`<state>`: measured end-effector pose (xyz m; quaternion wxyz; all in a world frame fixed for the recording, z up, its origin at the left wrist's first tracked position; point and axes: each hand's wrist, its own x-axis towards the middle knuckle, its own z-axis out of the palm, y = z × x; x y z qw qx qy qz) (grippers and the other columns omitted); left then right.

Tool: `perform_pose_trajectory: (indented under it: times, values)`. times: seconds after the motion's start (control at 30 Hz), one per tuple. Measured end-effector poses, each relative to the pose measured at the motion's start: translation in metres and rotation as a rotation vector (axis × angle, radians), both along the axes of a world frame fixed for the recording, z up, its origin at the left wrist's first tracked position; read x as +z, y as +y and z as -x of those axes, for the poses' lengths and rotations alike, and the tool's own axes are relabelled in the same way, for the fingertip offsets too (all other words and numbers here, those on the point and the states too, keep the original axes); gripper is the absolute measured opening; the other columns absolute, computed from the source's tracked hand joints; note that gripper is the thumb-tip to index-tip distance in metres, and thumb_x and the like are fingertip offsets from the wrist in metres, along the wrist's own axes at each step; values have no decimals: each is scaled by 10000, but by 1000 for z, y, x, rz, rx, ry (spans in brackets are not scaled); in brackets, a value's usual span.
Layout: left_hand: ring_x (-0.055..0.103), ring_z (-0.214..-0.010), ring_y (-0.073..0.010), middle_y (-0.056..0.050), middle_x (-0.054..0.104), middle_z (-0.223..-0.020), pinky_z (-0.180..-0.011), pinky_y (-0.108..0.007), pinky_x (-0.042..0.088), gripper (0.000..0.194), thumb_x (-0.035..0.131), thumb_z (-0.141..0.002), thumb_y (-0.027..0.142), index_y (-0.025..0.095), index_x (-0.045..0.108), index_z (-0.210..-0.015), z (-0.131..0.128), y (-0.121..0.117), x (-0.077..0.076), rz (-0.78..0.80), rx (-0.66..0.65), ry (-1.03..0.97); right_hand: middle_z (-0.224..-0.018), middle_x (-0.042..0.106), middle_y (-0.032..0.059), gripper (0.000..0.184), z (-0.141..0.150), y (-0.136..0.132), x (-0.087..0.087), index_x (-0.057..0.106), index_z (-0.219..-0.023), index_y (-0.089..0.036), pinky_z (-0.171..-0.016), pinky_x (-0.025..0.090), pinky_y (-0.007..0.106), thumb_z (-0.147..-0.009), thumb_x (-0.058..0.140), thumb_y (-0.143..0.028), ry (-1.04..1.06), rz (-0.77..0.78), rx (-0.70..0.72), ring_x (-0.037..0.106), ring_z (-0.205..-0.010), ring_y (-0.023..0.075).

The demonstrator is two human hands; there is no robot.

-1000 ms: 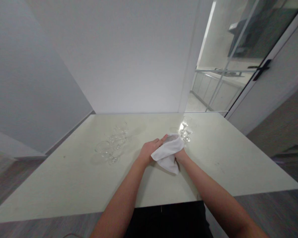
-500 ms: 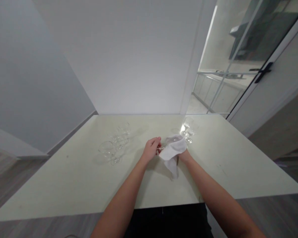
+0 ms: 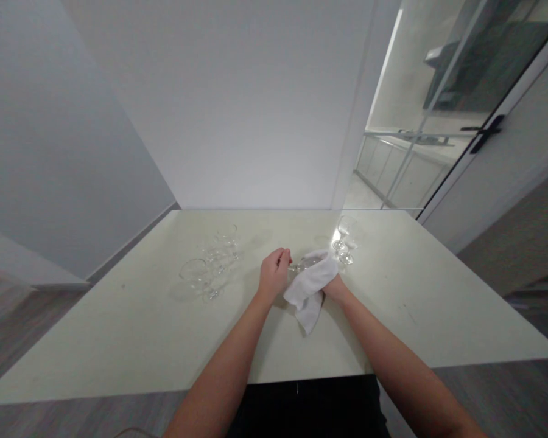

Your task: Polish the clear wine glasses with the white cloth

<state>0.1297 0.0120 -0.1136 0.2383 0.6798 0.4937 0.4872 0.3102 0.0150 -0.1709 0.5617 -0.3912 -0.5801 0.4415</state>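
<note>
Fingers closed, my left hand (image 3: 274, 271) grips the stem end of a clear wine glass (image 3: 307, 264), which lies tilted on its side between my hands. A white cloth (image 3: 311, 283) covers much of the glass bowl and hangs down below it. My right hand (image 3: 335, 287) is closed on the cloth around the bowl; its fingers are mostly hidden under the fabric. Both hands are held over the middle of the pale table (image 3: 164, 347).
Several clear stemmed glasses (image 3: 196, 272) stand to the left. More stemmed glasses (image 3: 344, 234) stand at the back right, past my right hand. A white wall (image 3: 256, 121) rises behind the table, with a glass door (image 3: 406, 134) at the right.
The cloth has shifted a little left and down, showing more of the glass bowl. My left hand has moved slightly left and turned, and its fingers are less visible.
</note>
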Motion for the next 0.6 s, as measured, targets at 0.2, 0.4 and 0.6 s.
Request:
perform_pose_trajectory:
  times: [0.2, 0.4, 0.6]
  values:
    - [464, -498, -119, -13, 560, -612, -495, -254, 367, 481, 427, -857, 599, 169, 555, -684, 7, 14, -2, 346, -103, -203, -933, 711, 34, 337, 2, -5, 10, 651, -889, -246, -985, 451, 442, -598, 796, -336, -119, -54, -45, 637, -891, 233]
    - [570, -817, -204, -93, 621, -846, -751, -343, 463, 386, 558, -771, 566, 188, 590, -843, 8, -10, 5, -337, -312, 60, -982, 715, 58, 273, 8, -2, -6, 635, -871, -230, -913, 497, 441, -730, 615, -463, 234, 187, -156, 637, -956, 265]
    - [500, -647, -148, -37, 567, -684, -633, -282, 408, 361, 502, -849, 508, 191, 565, -689, 2, -7, 0, -194, -148, 83, -946, 713, 56, 262, 2, -3, -3, 651, -846, -221, -957, 470, 433, -689, 699, -425, 89, 105, -78, 640, -904, 235]
